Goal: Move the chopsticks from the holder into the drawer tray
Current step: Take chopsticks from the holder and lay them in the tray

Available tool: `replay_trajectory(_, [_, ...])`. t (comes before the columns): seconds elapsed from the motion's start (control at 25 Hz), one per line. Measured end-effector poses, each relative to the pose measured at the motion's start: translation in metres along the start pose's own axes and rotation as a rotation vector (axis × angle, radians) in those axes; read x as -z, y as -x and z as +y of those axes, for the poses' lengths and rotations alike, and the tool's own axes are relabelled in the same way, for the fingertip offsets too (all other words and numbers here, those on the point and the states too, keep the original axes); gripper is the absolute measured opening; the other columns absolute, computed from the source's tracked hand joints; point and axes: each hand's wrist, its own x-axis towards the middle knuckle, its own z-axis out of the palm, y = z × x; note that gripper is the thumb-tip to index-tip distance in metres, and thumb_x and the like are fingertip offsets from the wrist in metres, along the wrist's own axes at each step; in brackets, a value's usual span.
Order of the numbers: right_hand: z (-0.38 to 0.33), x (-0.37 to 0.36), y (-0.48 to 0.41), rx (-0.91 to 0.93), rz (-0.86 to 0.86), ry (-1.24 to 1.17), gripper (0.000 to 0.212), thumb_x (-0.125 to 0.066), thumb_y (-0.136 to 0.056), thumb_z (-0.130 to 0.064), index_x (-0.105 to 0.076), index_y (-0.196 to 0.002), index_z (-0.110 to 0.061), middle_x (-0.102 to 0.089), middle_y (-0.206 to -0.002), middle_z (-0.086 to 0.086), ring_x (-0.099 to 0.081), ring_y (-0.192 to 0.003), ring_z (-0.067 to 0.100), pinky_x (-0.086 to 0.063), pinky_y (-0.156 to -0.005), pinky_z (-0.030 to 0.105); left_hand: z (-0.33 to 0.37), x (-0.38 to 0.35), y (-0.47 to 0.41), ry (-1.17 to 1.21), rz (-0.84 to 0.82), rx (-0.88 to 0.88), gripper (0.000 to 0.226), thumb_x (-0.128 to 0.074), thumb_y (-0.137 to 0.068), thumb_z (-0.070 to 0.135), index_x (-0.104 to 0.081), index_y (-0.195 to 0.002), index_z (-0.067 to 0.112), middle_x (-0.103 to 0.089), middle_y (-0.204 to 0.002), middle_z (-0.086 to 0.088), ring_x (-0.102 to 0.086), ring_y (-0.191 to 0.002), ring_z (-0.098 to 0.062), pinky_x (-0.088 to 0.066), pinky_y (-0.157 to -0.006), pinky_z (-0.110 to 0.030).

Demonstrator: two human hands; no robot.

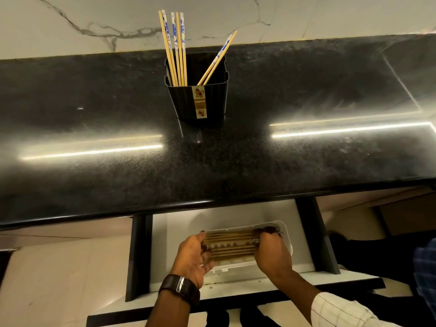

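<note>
A black ribbed holder [200, 100] stands on the black counter, with several pale chopsticks [177, 48] with blue-patterned tops upright in it and a pair [218, 59] leaning right. Below the counter edge, a clear plastic tray [286, 241] lies in the open drawer. Several brown chopsticks [231, 246] lie side by side across the tray. My left hand [193, 256] cups their left ends and my right hand [271, 253] presses on their right ends. Both hands touch the bundle; fingers are curled around it.
The glossy black counter [212, 166] overhangs the back of the drawer [179, 227]. Dark drawer side rails [139, 256] flank the tray. A marble wall rises behind the holder. A watch sits on my left wrist. A person's checked sleeve shows at the far right edge.
</note>
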Motion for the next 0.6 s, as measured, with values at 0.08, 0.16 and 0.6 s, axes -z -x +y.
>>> replay_trajectory(0.08, [0.000, 0.001, 0.001, 0.047, 0.006, 0.089, 0.021, -0.059, -0.093, -0.016, -0.072, -0.108, -0.021, -0.073, -0.104, -0.003, -0.068, -0.097, 0.014, -0.052, -0.076, 0.021, 0.000, 0.001, 0.001, -0.077, -0.037, -0.004, 0.027, -0.049, -0.103, 0.028, -0.067, -0.115, 0.012, -0.074, -0.113, -0.013, -0.067, -0.108, -0.029, -0.049, -0.102, -0.051])
replay_trajectory(0.16, [0.000, 0.000, 0.001, 0.128, 0.016, 0.139, 0.026, -0.057, -0.092, -0.015, -0.071, -0.113, -0.023, -0.071, -0.110, -0.002, -0.066, -0.100, 0.016, -0.052, -0.081, 0.025, -0.001, 0.003, 0.002, -0.099, -0.080, -0.026, 0.030, -0.049, -0.103, 0.030, -0.068, -0.119, 0.013, -0.073, -0.118, -0.011, -0.065, -0.114, -0.029, -0.047, -0.104, -0.051])
replay_trajectory(0.6, [0.008, 0.006, -0.010, 0.418, 0.031, 0.381, 0.020, -0.065, -0.092, -0.024, -0.073, -0.109, -0.019, -0.074, -0.106, 0.004, -0.068, -0.095, 0.022, -0.054, -0.080, 0.032, -0.012, 0.012, 0.003, -0.226, -0.115, -0.111, 0.035, -0.050, -0.102, 0.039, -0.067, -0.119, 0.013, -0.073, -0.117, -0.011, -0.068, -0.109, -0.025, -0.054, -0.096, -0.046])
